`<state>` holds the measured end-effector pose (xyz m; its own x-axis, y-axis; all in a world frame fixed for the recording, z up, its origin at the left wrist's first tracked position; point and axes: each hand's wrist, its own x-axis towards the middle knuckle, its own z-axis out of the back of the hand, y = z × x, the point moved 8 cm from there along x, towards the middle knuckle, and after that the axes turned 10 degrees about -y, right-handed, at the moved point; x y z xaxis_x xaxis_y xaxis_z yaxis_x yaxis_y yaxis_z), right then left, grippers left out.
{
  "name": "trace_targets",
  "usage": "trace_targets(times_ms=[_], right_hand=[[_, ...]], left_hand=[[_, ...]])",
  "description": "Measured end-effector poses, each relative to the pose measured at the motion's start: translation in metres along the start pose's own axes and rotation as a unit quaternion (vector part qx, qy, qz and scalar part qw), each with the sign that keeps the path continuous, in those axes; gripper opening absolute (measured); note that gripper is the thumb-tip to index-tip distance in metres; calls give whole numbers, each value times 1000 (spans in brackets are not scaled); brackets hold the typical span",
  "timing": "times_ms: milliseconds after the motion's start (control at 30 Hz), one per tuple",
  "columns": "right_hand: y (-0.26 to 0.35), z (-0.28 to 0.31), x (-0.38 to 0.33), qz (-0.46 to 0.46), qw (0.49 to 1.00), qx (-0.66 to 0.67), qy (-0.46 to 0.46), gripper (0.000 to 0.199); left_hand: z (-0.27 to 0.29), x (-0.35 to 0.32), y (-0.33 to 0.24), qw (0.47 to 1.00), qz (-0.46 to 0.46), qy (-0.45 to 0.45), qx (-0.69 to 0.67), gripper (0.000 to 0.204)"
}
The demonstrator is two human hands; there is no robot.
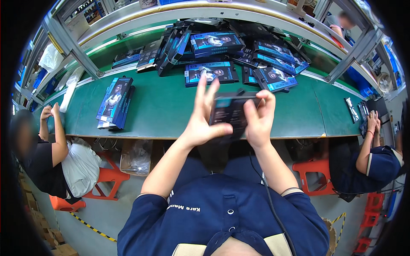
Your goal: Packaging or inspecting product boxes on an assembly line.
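In front of my chest, above the front edge of the green table, I hold a small black box [228, 112] with a blue band near its top. My right hand [259, 121] grips its right side, thumb across the near face and fingers curled round the edge. At the left side, my left hand [200, 115] has its thumb over the face; the other fingers stretch up, apart and blurred. Motion smears the box too. Just beyond my hands lies a black and blue printed box [211, 73], with another tilted printed box [276, 79] to its right.
A heap of similar boxes [215, 42] fills the back of the green table [166, 102]. A short stack of boxes [115, 102] stands at left. Metal posts [70, 42] carry a shelf [171, 15] overhead. Seated people work on both sides, one person's hands [373, 123] at the right end.
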<state>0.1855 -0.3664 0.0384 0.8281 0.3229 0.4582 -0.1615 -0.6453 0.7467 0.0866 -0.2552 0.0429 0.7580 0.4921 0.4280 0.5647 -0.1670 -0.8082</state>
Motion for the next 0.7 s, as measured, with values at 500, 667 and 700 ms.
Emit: trace_targets(times_ms=[500, 667, 700], right_hand=[[-76, -34, -9, 210, 695, -624, 289, 53], [-19, 7, -24, 244, 774, -496, 309, 43], [-2, 38, -10, 255, 772, -525, 252, 40]], left_hand=[[242, -3, -145, 316, 171, -174, 917, 89], [58, -16, 1, 601, -20, 185, 778, 97], [37, -22, 10, 612, -35, 184, 768, 95]])
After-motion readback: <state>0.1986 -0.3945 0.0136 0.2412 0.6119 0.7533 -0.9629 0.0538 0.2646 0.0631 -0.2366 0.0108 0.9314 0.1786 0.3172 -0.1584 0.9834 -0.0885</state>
